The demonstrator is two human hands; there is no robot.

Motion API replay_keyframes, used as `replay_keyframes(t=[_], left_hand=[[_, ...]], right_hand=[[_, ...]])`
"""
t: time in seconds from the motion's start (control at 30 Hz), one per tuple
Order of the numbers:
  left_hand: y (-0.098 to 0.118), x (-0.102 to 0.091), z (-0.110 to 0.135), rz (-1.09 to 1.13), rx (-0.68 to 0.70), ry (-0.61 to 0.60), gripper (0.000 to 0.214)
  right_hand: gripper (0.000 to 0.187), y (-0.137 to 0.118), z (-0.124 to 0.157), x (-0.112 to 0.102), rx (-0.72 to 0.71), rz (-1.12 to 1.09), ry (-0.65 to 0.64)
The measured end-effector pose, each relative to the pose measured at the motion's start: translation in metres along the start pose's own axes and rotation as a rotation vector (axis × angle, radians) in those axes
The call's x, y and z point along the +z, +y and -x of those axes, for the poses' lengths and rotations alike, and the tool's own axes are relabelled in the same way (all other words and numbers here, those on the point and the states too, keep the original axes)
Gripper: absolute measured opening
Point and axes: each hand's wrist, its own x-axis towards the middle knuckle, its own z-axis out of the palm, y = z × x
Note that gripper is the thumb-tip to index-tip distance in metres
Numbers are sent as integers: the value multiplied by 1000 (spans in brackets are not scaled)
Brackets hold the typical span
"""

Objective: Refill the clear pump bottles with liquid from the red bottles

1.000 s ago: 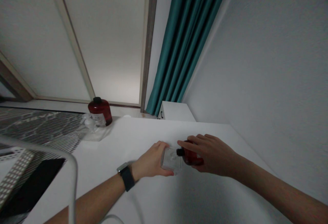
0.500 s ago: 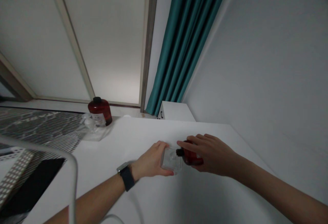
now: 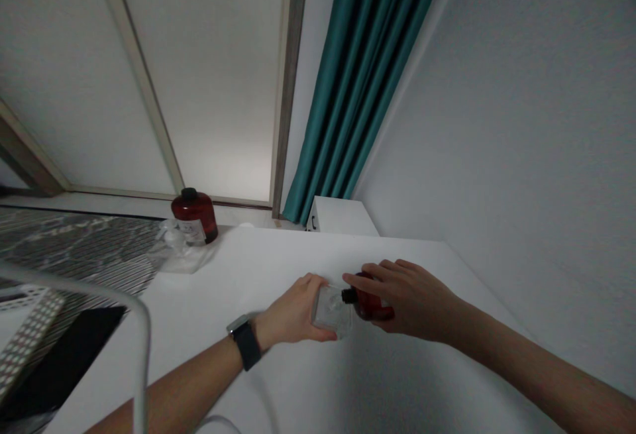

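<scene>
Hold mid-body, as slick and, dimly seen, maybe stiff, red bottle (image 3: 368, 305) gripped by right hand (image 3: 410, 298), clear container (image 3: 329, 313) by left hand (image 3: 293, 315).

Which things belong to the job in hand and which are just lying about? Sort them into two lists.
In use:
red bottle, tipped in the right hand
clear container, held by the left hand

Apparently lying about:
second red bottle and white pump, though possibly related
black flat item
white perforated item
</scene>
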Motion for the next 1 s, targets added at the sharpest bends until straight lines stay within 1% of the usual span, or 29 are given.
replay_keyframes(t=[0.27, 0.43, 0.5, 0.63, 0.7, 0.83, 1.0], left_hand=[[1, -1, 1, -2, -4, 6, 80], [2, -2, 2, -6, -8, -1, 81], [1, -1, 2, 13, 3, 3, 86], [-3, 0, 1, 52, 29, -2, 104], [-3, 1, 1, 52, 37, -5, 108], [-3, 1, 1, 42, 43, -2, 105], [0, -2, 1, -24, 30, -17, 105]], right_hand=[[67, 0, 1, 2, -13, 8, 44], [69, 0, 1, 1, -10, 18, 20], [71, 0, 0, 0, -2, 17, 1], [71, -1, 0, -2, 0, 11, -11], [71, -1, 0, -2, -1, 9, -6], [70, 0, 0, -1, 2, 7, 5], [73, 1, 1, 1, -5, 8, 4]])
